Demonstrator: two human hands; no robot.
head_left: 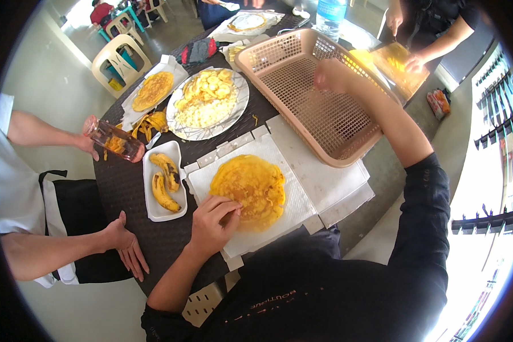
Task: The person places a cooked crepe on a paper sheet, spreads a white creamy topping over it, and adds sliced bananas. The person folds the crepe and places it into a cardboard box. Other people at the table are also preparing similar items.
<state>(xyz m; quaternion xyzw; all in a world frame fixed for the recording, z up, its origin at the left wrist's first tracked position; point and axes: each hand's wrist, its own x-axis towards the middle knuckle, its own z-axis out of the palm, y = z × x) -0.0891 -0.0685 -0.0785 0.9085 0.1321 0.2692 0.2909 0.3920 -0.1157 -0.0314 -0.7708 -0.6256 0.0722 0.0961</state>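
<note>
Black-sleeved, the left hand (215, 221) bunches its fingertips at the near-left edge of the pancake (249, 191); any pinch is unclear. Lying on paper (300, 196), the pancake looks light, floppy, tearable: best supported from beneath. The right hand (333, 77), blurred over the basket (290, 74), is unreadable.

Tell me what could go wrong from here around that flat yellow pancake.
The left hand has its fingers at the edge of the pancake; it looks thin, so pulling might tear it. The right hand is over the brown basket, its forearm crossing the rim, so a low sweep might shove it. The cardboard seems to jut past the edge of the table, so a bump could tilt it.
</note>
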